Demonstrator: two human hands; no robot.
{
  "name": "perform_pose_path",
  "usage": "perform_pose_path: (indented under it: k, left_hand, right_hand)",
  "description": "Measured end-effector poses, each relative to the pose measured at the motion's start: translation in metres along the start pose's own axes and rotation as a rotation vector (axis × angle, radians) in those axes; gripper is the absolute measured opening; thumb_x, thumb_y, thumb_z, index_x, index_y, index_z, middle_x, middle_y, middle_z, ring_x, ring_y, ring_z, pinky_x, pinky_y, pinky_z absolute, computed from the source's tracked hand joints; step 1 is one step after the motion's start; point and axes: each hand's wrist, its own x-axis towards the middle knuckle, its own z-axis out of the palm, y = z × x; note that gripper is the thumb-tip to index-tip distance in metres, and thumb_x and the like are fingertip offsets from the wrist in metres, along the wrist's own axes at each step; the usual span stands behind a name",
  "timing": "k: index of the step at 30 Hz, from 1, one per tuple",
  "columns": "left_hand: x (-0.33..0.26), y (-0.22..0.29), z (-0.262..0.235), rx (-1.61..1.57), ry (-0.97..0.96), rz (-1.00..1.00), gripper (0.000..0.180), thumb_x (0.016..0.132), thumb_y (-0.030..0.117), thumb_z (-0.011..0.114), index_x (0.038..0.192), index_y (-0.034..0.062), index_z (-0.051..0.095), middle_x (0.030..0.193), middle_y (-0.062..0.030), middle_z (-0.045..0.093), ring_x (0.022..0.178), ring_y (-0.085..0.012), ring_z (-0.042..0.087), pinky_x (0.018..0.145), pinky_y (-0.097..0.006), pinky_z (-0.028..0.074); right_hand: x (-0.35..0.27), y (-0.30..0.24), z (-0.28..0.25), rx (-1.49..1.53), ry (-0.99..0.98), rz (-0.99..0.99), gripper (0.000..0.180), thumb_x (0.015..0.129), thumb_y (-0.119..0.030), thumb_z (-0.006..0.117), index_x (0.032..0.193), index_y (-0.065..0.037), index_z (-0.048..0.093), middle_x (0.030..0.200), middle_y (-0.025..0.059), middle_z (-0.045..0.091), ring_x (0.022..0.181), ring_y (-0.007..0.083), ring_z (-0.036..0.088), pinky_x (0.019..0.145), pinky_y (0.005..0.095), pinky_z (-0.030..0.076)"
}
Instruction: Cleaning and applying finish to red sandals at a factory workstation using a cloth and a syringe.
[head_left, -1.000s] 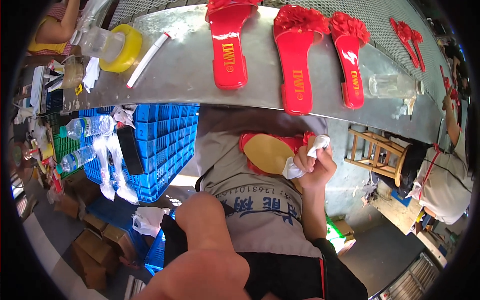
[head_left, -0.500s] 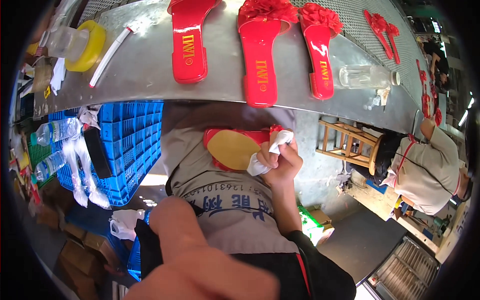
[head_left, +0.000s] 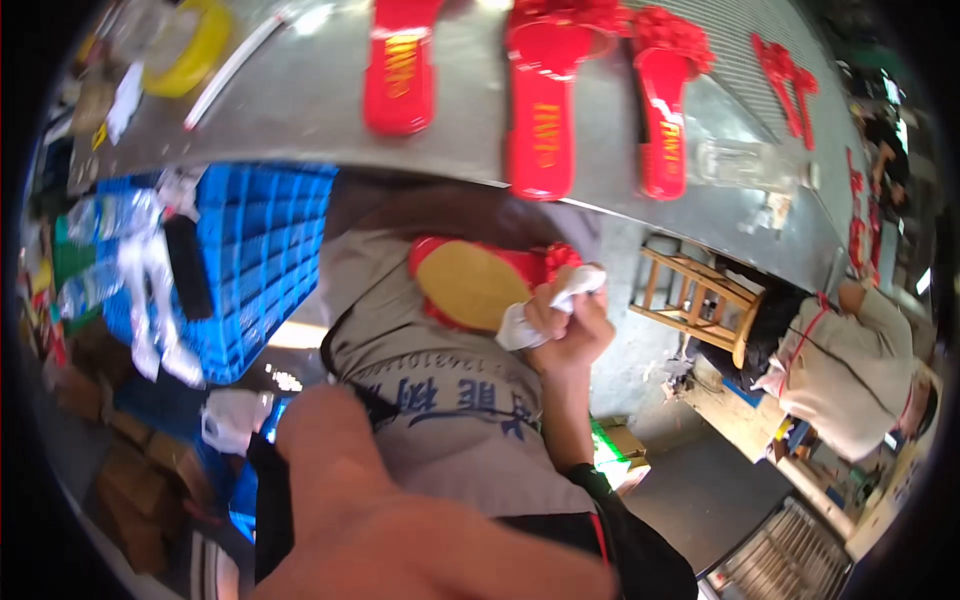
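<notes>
A red slipper (head_left: 468, 283) lies across my lap, its tan underside facing up and a red bow at its right end. My right hand (head_left: 572, 325) is closed round a crumpled white cloth (head_left: 518, 328), which sticks out on both sides of the fingers; the hand overlaps the slipper's right part. Close to the camera my left hand (head_left: 430, 545) is raised over my apron, large and blurred. Its fingers run out of the lower edge, so its grip does not show. Red slippers (head_left: 540, 130) stand in a row on the metal table ahead.
On the metal table (head_left: 300, 120) are a yellow tape roll (head_left: 190, 50), a white pen (head_left: 235, 70) and a clear bottle (head_left: 745, 163). A blue crate (head_left: 260, 260) stands below at left. To the right are a wooden stool (head_left: 700, 295) and a seated person (head_left: 850, 370).
The view has tilted slightly, so the table and its slippers sit higher in the picture. My left hand has shifted a little right and down. The right hand keeps its hold on the cloth.
</notes>
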Motion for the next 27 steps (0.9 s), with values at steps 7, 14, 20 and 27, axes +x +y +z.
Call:
perform_pose_path:
  k: [7, 14, 20, 27]
  left_hand:
    - [-0.006, -0.104, 0.053, -0.407, 0.077, 0.647, 0.031, 0.097, 0.035, 0.054, 0.08, 0.0105, 0.062, 0.094, -0.0145, 0.061, 0.07, -0.0207, 0.057, 0.056, -0.037, 0.041]
    - [-0.275, -0.308, 0.02, -0.064, 0.95, -0.796, 0.033, 0.101, 0.036, 0.049, 0.101, 0.0067, 0.063, 0.085, -0.0052, 0.063, 0.068, -0.0132, 0.055, 0.068, -0.025, 0.044]
    - [-0.342, -0.285, 0.094, -0.217, 1.061, -1.401, 0.041, 0.101, 0.039, 0.05, 0.117, 0.0038, 0.063, 0.106, -0.0104, 0.066, 0.089, -0.0157, 0.062, 0.082, -0.026, 0.049]
    - [-0.368, -0.24, 0.119, -0.115, 1.236, -1.336, 0.043, 0.101, 0.041, 0.05, 0.118, 0.0039, 0.063, 0.108, -0.0103, 0.066, 0.092, -0.0159, 0.062, 0.084, -0.027, 0.049]
  right_hand:
    - [-0.007, -0.007, -0.002, -0.065, 0.098, -0.038, 0.011, 0.091, -0.013, 0.06, 0.095, -0.003, 0.056, 0.068, 0.0046, 0.05, 0.046, 0.0103, 0.037, 0.043, 0.0267, 0.025]
    - [-0.021, -0.021, -0.011, -0.258, 0.061, 0.089, 0.011, 0.089, -0.005, 0.058, 0.098, 0.0, 0.056, 0.086, 0.013, 0.062, 0.059, 0.0143, 0.056, 0.051, 0.0264, 0.039]
    - [-0.008, -0.012, 0.033, -0.584, -0.199, 0.271, 0.018, 0.088, 0.003, 0.059, 0.105, 0.007, 0.064, 0.097, 0.0185, 0.068, 0.071, 0.0195, 0.067, 0.063, 0.0272, 0.052]
    - [0.001, 0.01, 0.039, -0.424, -0.271, 0.395, 0.02, 0.092, -0.001, 0.059, 0.109, 0.009, 0.059, 0.095, 0.0195, 0.067, 0.071, 0.0198, 0.066, 0.064, 0.0293, 0.053]
